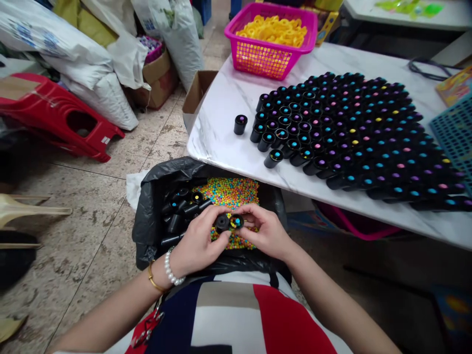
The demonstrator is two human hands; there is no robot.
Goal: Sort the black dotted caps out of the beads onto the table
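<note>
My left hand [199, 241] pinches a small black cap [222, 222] over my lap. My right hand [263, 231] grips a short black tube [236, 222] with coloured beads showing at its open end. The two pieces touch end to end. Below them sits a black-bag-lined box [155, 196] holding many coloured beads [230, 194] and several loose black tubes [180, 211]. On the white marble table [228, 98] stand rows of filled black tubes [350, 132] with coloured dots on top, and one tube [240, 124] stands apart at the left.
A pink basket [271, 46] of yellow rings sits at the table's far end, a blue tray [455, 130] at the right edge. A cardboard box [197, 96] leans by the table. White sacks [84, 59] and a red plastic stool [55, 115] lie on the tiled floor.
</note>
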